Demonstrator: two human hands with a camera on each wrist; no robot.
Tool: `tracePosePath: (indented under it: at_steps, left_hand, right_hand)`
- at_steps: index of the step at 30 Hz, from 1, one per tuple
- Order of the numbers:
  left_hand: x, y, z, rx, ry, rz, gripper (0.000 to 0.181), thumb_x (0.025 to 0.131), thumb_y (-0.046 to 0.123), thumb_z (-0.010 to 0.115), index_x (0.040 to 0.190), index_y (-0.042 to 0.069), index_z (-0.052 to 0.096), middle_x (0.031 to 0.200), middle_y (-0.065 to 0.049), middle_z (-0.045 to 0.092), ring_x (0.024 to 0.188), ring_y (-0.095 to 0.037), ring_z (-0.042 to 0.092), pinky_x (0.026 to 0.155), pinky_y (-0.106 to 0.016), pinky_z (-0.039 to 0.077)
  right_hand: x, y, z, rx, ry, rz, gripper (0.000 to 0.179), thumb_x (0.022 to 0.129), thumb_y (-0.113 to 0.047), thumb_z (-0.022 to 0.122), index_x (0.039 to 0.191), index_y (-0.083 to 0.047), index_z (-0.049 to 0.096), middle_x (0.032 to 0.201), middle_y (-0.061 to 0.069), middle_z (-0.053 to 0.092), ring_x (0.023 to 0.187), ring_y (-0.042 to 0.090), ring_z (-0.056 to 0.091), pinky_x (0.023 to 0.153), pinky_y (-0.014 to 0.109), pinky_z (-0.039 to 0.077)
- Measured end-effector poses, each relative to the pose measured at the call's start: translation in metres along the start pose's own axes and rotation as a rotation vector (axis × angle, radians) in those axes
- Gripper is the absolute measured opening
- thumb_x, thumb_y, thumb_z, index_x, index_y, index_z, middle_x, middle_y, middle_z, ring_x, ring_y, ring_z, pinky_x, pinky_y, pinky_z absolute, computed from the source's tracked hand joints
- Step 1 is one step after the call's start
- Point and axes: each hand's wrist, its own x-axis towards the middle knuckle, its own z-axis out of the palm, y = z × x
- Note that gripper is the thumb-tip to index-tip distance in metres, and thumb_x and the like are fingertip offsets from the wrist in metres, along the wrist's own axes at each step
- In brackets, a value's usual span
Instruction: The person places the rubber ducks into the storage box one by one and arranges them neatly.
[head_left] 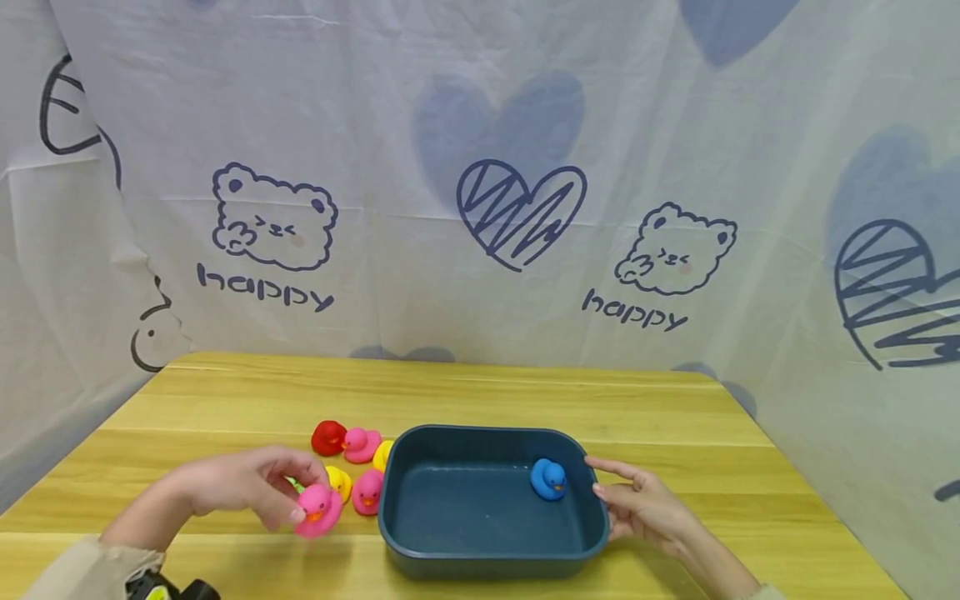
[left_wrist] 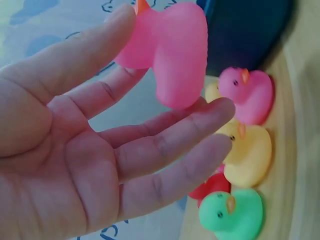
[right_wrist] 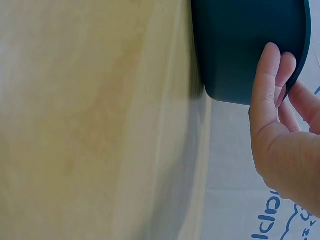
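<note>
My left hand (head_left: 262,487) pinches a pink rubber duck (head_left: 318,508) between thumb and index finger, raised over the table left of a dark blue bin. In the left wrist view the same pink duck (left_wrist: 180,55) shows against the thumb, the other fingers stretched out below it. Along the right side of the bin (head_left: 487,554), my right hand (head_left: 645,508) rests its fingers at the rim and outer wall. The right wrist view has those extended fingers (right_wrist: 265,85) lying against the wall. Inside the bin, a blue duck (head_left: 549,479) sits near the right end.
Left of the bin stand more ducks on the wooden table (head_left: 247,400): a red one (head_left: 328,438), two pink, two yellow and a green duck (left_wrist: 232,215), partly behind my left hand in the head view. A printed cloth (head_left: 405,275) hangs behind the table.
</note>
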Motion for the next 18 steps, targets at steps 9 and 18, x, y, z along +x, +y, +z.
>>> tracePosePath:
  at_steps: [9,18]
  left_hand:
    - [0.011,0.015,0.007,0.005,0.009,0.023,0.023,0.084,0.005,0.056,0.105,-0.002,0.051,0.099,-0.016,0.053,0.08,-0.024,0.057,0.067,-0.036,0.05]
    - [0.032,0.024,0.012,-0.051,0.062,0.098,0.026,0.082,0.001,0.058,0.105,-0.007,0.049,0.098,-0.017,0.054,0.081,-0.023,0.057,0.069,-0.032,0.05]
  right_hand:
    - [0.0,0.0,0.0,-0.002,-0.017,-0.008,0.052,0.093,-0.007,0.047,0.139,0.0,0.025,0.077,0.008,0.064,0.064,0.017,0.063,0.061,0.033,0.053]
    - [-0.001,-0.001,0.001,-0.006,-0.002,-0.002,0.054,0.092,-0.008,0.048,0.139,0.0,0.023,0.077,0.009,0.064,0.064,0.017,0.063,0.061,0.034,0.053]
